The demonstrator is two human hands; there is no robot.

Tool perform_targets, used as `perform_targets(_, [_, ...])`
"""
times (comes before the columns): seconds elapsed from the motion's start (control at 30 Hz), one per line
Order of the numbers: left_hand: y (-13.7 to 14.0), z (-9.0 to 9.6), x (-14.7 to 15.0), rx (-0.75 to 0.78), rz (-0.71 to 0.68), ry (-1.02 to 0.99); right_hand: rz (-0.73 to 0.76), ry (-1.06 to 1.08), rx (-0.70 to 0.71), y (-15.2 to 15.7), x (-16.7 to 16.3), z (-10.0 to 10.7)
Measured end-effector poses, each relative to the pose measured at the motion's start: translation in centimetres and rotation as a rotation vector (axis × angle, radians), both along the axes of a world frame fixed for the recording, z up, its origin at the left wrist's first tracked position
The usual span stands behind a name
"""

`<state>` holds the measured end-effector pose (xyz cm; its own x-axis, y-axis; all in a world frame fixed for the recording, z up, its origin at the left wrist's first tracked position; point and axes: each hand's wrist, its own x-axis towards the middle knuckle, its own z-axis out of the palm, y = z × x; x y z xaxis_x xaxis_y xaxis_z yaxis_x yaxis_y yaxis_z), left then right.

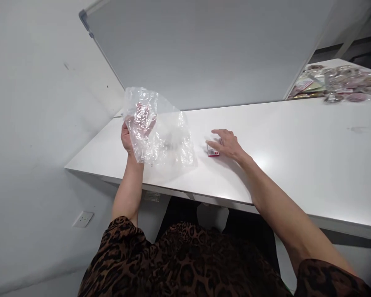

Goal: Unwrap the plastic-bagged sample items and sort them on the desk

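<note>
head view | from wearer's head | faces forward, down | near above hands [229, 144], table [303, 165]

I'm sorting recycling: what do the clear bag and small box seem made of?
Clear bag: thin, glossy plastic film, judging by its see-through, crinkled highlights. Small box: probably printed cardboard; barcode-like print shows, but the right hand partly covers it.

Showing a pale wall [27, 123] on the left, bearing a few small marks [66, 66] and, low on the near side, a socket [83, 219]. Stretching rightwards from beside that wall as a white table [297, 148], catching a bright glare [261, 163] right of the middle. Closing off the far side with a grey-looking board [204, 53]. Darkening towards the far right.
</note>
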<state>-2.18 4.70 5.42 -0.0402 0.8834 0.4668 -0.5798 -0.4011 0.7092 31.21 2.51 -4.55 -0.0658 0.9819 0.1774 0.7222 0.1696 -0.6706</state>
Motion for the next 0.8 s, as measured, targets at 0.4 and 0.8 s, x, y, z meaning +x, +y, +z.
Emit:
perform_targets(0.4, [-3.7, 2.7, -19.2, -0.025, 0.444, -0.014, 0.071, -0.341, 0.14, 0.3, -0.4, -3.5])
perform_targets(0.8, [-5.4, -7.6, -22.4, -0.854, 0.903, -0.189, 0.066, -0.264, 0.111, 0.0, -0.2, -3.5])
